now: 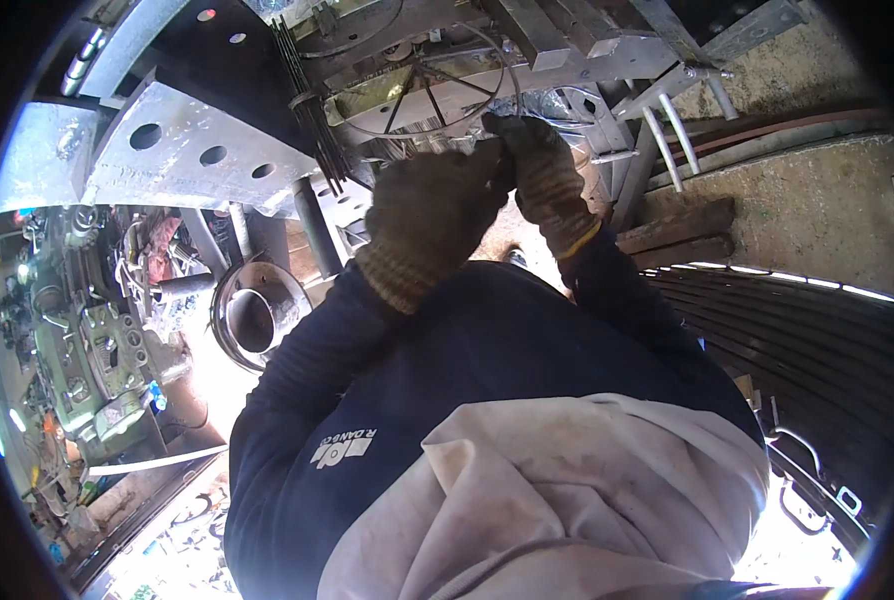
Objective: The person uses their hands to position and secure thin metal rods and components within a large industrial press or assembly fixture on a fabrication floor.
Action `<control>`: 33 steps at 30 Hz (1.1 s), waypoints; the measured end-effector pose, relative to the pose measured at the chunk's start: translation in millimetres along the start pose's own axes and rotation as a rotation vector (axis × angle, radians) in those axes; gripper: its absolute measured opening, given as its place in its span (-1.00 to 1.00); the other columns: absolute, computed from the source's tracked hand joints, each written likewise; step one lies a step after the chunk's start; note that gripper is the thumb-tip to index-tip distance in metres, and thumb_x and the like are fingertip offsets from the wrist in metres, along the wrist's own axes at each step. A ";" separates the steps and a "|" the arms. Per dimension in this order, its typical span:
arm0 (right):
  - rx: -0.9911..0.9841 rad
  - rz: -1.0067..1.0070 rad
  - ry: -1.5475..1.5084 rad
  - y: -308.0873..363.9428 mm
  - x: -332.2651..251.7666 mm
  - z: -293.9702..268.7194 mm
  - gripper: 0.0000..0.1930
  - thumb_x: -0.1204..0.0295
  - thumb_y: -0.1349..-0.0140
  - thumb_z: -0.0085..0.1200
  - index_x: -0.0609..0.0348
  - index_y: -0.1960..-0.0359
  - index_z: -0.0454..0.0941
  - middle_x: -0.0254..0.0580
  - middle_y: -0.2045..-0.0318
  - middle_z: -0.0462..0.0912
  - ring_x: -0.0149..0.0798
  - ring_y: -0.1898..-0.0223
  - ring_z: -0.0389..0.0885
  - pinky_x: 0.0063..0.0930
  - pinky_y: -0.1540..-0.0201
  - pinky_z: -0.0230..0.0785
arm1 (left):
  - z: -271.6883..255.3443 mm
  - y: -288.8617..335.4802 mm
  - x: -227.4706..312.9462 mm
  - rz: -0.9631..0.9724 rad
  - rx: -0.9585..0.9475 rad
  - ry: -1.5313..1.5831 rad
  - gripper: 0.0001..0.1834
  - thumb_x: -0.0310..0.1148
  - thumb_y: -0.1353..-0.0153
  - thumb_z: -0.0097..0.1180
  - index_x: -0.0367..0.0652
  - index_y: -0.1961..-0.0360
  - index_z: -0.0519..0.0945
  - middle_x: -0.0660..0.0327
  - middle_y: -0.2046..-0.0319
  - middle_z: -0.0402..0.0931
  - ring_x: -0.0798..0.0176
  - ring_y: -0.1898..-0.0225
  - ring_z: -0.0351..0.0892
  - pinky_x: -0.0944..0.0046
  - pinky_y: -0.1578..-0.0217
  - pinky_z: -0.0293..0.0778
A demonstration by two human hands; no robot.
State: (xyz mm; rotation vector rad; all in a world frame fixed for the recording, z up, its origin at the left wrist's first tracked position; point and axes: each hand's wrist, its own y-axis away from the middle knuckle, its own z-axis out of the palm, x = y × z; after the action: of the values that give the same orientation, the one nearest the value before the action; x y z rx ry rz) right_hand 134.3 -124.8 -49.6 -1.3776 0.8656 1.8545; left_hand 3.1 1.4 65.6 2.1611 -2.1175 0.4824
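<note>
Both my hands wear worn knit work gloves and meet in front of my chest. My left hand point(432, 205) has its fingers curled closed. Close beside it, my right hand point(545, 175) is also closed, its dark fingertips bent toward the left one. A small dark piece point(495, 165) sits between them, too shadowed to name. Just beyond the hands is a thin metal ring with spokes point(497, 70), among grey steel bars point(532, 35). Left of it stands a bundle of thin rods point(297, 75).
A grey steel beam with round holes point(182, 150) crosses the left. Below it lie a wide pipe end point(257, 315) and a green machine point(107, 350). To the right are pale metal tubes point(672, 135), wooden pieces point(682, 228) and a dark ribbed sheet point(797, 350).
</note>
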 end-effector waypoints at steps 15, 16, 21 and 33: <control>0.071 0.302 -0.778 -14.5 11.8 44.6 -0.77 0.24 -0.47 0.04 0.15 0.15 0.58 -0.13 0.25 0.74 -0.25 0.29 0.74 -0.41 0.30 0.63 | 29.9 -13.7 -96.7 0.326 0.114 -0.320 -0.75 -0.34 -0.32 0.05 0.06 0.03 0.68 0.30 0.45 0.61 0.18 0.38 0.63 0.04 0.33 0.45; 0.095 0.287 -0.744 -14.4 9.3 42.6 -0.77 0.25 -0.46 0.03 0.15 0.15 0.57 -0.12 0.25 0.74 -0.24 0.31 0.74 -0.40 0.29 0.64 | 28.6 -14.8 -96.0 0.327 0.081 -0.337 -0.75 -0.33 -0.34 0.03 0.05 0.03 0.68 0.29 0.43 0.63 0.17 0.38 0.65 0.03 0.34 0.47; 0.081 0.309 -0.588 -9.1 2.0 8.8 -0.85 0.31 -0.34 0.15 0.10 0.21 0.60 -0.25 0.37 0.70 -0.41 0.57 0.51 -0.53 0.55 0.38 | 65.6 13.8 -18.1 0.032 0.196 -0.227 -0.76 -0.27 -0.39 -0.02 -0.01 0.10 0.68 0.22 0.54 0.64 0.06 0.49 0.70 0.03 0.53 0.52; -0.136 0.189 -0.339 51.0 -28.3 100.5 -0.70 0.15 -0.46 0.09 0.14 0.16 0.63 -0.32 0.53 0.59 -0.47 0.55 0.45 -0.46 0.48 0.36 | 27.6 102.1 -45.6 -0.120 0.311 -0.094 -0.67 -0.27 -0.30 0.08 -0.06 -0.05 0.62 0.24 0.46 0.55 0.15 0.39 0.66 0.07 0.43 0.48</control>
State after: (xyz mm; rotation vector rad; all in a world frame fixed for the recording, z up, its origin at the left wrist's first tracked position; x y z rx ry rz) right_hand 45.8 -74.6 6.6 -1.0413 0.7248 2.2461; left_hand -92.7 33.3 10.4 2.5047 -2.0585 0.7575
